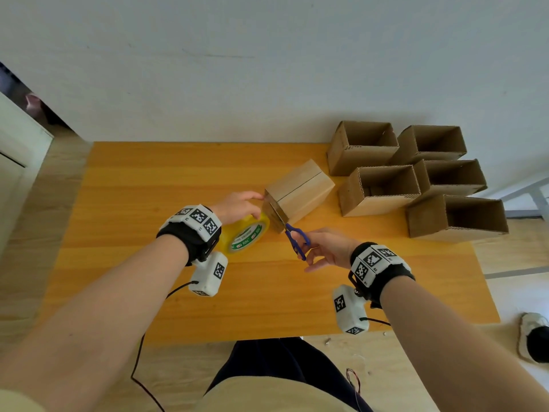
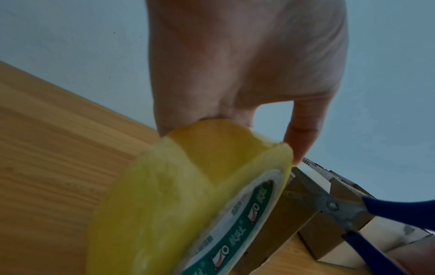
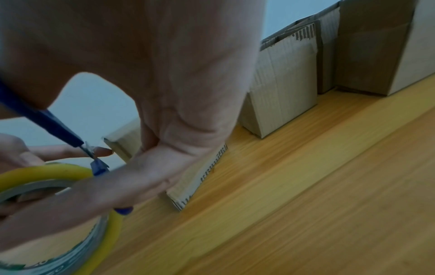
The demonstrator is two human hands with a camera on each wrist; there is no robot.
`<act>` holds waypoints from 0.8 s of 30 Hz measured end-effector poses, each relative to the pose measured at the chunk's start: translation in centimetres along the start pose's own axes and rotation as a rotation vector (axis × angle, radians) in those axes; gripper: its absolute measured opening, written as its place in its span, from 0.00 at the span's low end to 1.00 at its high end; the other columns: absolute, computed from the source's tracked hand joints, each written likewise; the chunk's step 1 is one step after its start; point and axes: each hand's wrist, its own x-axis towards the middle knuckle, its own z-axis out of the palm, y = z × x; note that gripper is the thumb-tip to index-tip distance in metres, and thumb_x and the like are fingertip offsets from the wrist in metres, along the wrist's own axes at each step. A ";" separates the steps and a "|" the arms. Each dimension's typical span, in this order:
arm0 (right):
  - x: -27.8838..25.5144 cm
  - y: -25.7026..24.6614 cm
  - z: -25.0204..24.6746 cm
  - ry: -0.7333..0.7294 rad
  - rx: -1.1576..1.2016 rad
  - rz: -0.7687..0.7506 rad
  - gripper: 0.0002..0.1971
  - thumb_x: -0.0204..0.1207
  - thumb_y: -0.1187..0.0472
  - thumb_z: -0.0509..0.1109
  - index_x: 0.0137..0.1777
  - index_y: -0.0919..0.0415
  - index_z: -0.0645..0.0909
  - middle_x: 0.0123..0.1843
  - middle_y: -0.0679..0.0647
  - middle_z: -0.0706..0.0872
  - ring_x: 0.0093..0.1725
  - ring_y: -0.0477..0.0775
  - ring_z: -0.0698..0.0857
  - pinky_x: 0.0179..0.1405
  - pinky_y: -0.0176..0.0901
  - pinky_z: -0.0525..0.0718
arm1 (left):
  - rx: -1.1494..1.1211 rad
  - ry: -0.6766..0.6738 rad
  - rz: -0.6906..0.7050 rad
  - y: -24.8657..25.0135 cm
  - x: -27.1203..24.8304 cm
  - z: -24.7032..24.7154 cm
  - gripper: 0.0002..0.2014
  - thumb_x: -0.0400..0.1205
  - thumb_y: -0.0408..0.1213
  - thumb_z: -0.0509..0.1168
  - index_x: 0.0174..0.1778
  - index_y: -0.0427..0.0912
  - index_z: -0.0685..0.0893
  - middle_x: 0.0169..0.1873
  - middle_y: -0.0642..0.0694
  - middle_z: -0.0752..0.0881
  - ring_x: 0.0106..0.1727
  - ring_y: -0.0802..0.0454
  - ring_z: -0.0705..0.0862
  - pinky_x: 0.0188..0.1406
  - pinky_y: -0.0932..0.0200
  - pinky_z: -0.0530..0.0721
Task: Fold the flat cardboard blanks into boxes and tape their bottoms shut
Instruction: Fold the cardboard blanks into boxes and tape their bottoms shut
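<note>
A folded cardboard box (image 1: 300,193) lies bottom-up in the middle of the wooden table (image 1: 148,179), its closed flaps meeting in a seam. My left hand (image 1: 237,206) grips a yellow tape roll (image 1: 245,234) (image 2: 179,204) (image 3: 47,186) held against the box's near-left side, with one finger reaching to the box's upper corner. My right hand (image 1: 323,248) holds blue-handled scissors (image 1: 297,239) (image 2: 341,210) (image 3: 58,130). Their blades sit at the box's lower corner, between the roll and the cardboard. The tape strip itself is hard to make out.
Several open-topped folded boxes (image 1: 416,173) (image 3: 282,83) stand grouped at the table's far right, next to the white wall (image 1: 267,69). Cables hang from both wrist cameras. A shoe (image 1: 534,340) lies on the floor to the right.
</note>
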 end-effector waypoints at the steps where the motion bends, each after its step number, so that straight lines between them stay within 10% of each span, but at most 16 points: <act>1: 0.1 0.0 0.1 -0.004 0.001 0.000 0.19 0.74 0.47 0.71 0.49 0.66 0.80 0.41 0.58 0.82 0.33 0.51 0.80 0.42 0.50 0.90 | -0.001 0.003 0.002 -0.1 0.0 0.0 0.28 0.78 0.30 0.64 0.76 0.46 0.70 0.75 0.46 0.70 0.71 0.50 0.70 0.58 0.56 0.69; 24: 0.8 -0.4 1.5 0.049 -0.057 -0.084 0.19 0.75 0.48 0.71 0.52 0.67 0.82 0.39 0.56 0.84 0.30 0.47 0.79 0.34 0.42 0.89 | -0.001 0.055 0.000 -1.0 0.1 -0.3 0.24 0.78 0.33 0.68 0.72 0.38 0.74 0.69 0.41 0.76 0.60 0.52 0.74 0.55 0.59 0.72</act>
